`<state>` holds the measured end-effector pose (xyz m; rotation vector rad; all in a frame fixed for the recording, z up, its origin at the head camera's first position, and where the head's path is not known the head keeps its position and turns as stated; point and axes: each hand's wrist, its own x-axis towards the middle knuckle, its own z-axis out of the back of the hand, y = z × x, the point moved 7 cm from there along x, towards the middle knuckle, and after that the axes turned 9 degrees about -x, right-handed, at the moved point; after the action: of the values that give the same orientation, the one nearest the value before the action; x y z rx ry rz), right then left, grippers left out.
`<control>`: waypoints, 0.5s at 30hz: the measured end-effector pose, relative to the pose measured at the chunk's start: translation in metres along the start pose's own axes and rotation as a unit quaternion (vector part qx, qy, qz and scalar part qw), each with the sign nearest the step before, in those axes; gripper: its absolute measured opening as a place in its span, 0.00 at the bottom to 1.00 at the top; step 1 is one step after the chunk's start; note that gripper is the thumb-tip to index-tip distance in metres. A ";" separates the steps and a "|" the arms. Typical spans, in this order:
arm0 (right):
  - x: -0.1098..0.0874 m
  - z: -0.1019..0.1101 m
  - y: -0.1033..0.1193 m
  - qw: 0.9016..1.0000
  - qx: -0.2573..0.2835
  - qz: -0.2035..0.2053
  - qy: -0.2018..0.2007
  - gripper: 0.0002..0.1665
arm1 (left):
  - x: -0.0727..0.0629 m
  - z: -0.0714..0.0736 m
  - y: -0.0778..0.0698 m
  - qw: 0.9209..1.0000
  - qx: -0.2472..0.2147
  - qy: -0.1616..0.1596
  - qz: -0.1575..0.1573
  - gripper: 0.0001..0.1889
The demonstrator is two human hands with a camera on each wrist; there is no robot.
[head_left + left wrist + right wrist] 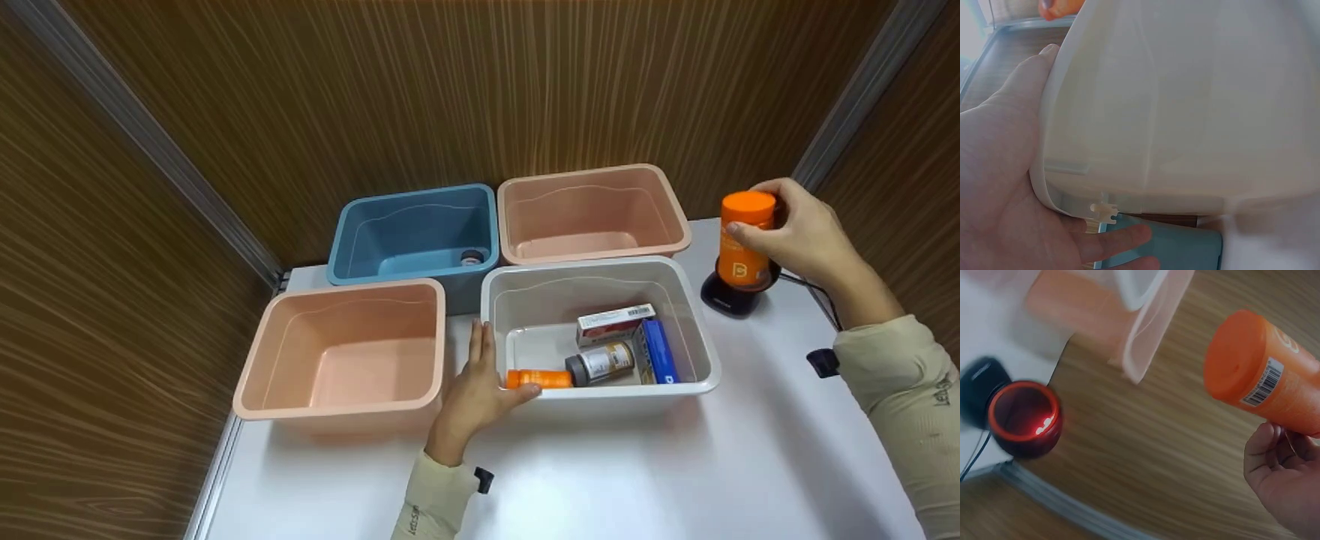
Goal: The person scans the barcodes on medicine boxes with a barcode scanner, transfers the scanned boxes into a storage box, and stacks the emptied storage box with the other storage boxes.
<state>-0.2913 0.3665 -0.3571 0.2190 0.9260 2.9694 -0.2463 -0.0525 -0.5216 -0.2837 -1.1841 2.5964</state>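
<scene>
An orange bottle [742, 244] with an orange lid is held upright by my right hand [806, 229], thumb on one side and fingers behind it. A black scanner on a stand [731, 296] is beneath the bottle; its round window [1023, 410] glows red in the right wrist view. The bottle's barcode label [1264, 382] shows near its base there. My left hand [476, 401] rests at the near left corner of the white bin [600, 394], thumb on the front rim and fingers extended along the left side. Only the bin's outer wall [1185, 112] fills most of the left wrist view.
Inside the white bin lie an orange bottle [544, 379], a grey-capped jar [604, 362], a white box [615, 322] and a blue box [660, 352]. Around it stand a blue bin [412, 195] with a small jar [472, 258], and two pink bins [345, 411] [592, 175]. A cable [814, 285] trails from the scanner.
</scene>
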 end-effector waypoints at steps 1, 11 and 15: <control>0.000 -0.001 -0.003 1.000 -0.007 0.002 0.004 0.44 | 0.000 0.000 0.000 1.000 0.002 0.001 0.001 0.66; 0.005 -0.014 -0.028 0.993 -0.075 0.020 0.090 0.37 | 0.001 0.000 0.001 1.000 0.000 0.001 0.002 0.66; 0.006 -0.024 -0.039 0.986 -0.083 0.014 0.145 0.36 | 0.001 -0.001 0.001 1.000 0.006 0.001 0.005 0.66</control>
<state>-0.3010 0.3851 -0.3978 -0.2116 0.6902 3.1369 -0.2470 -0.0523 -0.5227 -0.2897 -1.1698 2.6094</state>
